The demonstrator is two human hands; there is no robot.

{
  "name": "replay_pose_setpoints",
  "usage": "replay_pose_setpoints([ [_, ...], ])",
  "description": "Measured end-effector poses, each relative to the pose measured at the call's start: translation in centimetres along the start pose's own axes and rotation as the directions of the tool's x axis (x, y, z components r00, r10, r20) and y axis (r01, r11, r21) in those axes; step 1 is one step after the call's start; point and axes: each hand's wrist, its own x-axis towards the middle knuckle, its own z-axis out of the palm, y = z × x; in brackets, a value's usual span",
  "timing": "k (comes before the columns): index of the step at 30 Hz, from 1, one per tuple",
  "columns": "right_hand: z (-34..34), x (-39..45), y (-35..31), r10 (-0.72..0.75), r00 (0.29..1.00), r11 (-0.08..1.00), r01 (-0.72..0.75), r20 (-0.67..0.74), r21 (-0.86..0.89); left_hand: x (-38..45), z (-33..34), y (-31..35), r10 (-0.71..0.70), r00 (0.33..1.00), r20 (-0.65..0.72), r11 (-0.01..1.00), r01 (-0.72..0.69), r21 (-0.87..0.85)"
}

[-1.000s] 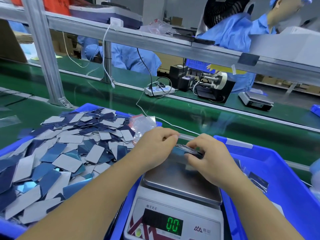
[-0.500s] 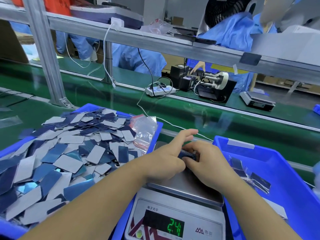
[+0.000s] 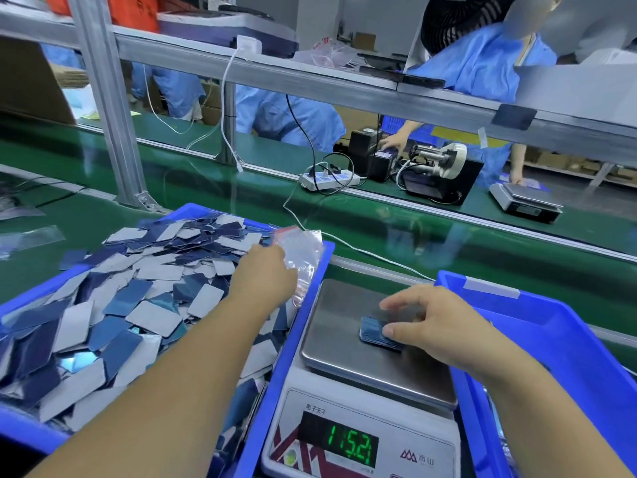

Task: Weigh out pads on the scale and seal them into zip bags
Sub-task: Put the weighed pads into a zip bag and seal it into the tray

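One small stack of pads (image 3: 374, 334), dark blue with a glossy top face and rounded corners, lies on the steel platter of the scale (image 3: 341, 315), directly under the fingertips of the right hand (image 3: 444, 331). The thumb presses the stack's near edge and the forefinger reaches over its far side; the other fingers are spread and only lightly bent, so the hand holds the stack down rather than closing round it. The scale's green display (image 3: 348, 443) shows digits that look like 115.21, though the decimal point is hard to place.

Loose pads (image 3: 113, 305), many, blue on one face and pale grey on the other, fill the left bin (image 3: 293, 346) beside the left fingers. Left hand (image 3: 265, 277) reaches over this heap to a bundle of clear zip bags (image 3: 303, 250) with red strips, lying at the bin's far right corner. Its fingertips are hidden behind the knuckles and plastic, so whether they pinch a bag cannot be told.

Right bin (image 3: 558, 326), blue, stands just beyond the right wrist; its contents are cut off by the arm and frame edge.

Open platter surrounds the stack on every side of the right fingers. Beyond both hands runs a green conveyor belt (image 3: 206, 198); a white cable (image 3: 372, 255) crosses it behind the scale.
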Motion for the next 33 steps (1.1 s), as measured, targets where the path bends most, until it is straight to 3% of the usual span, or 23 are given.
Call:
replay_pose_setpoints([
  [2,0.0,0.0,0.0,-0.011,0.999,1.000,0.012,-0.046,0.023,0.3,0.7,-0.3,-0.024,1.000,0.009,0.995,0.023,0.100],
  [6,0.1,0.0,0.0,0.001,0.995,0.990,0.013,-0.105,0.137,0.2,1.3,-0.1,-0.016,0.998,-0.061,0.991,0.024,0.132],
  [11,0.0,0.1,0.0,-0.029,0.987,0.982,0.058,-0.160,0.180,0.1,0.7,-0.4,-0.041,0.986,-0.162,0.996,0.028,-0.082],
  [16,0.0,0.0,-0.2,-0.050,0.983,0.976,0.086,-0.178,0.199,-0.2,-0.3,-0.2,-0.013,0.973,-0.231,0.992,-0.015,-0.122],
  [19,0.1,0.0,-0.3,-0.063,0.978,0.971,0.106,-0.200,0.214,-0.8,-1.4,0.5,0.058,0.949,-0.310,0.967,-0.131,-0.218],
  [21,0.2,0.0,-0.3,-0.088,0.971,0.962,0.141,-0.223,0.235,-1.7,-2.1,1.6,0.130,0.943,-0.306,0.860,-0.260,-0.438],
  [23,0.6,0.1,-0.7,-0.117,0.966,0.935,0.185,-0.229,0.303,-3.1,-2.7,2.9,0.268,0.939,-0.215,0.675,-0.342,-0.654],
  [26,1.3,0.0,-1.4,-0.201,0.957,0.870,0.273,-0.210,0.412,-5.0,-2.2,4.4,0.512,0.856,-0.066,0.530,-0.376,-0.760],
  [30,1.1,0.3,-1.3,-0.212,0.930,0.808,0.340,-0.301,0.482,-5.7,-1.6,5.0,0.586,0.809,-0.032,0.441,-0.352,-0.825],
  [33,0.5,0.2,-1.2,-0.198,0.919,0.763,0.363,-0.341,0.535,-5.7,-1.9,5.0,0.598,0.800,0.053,0.355,-0.204,-0.912],
])
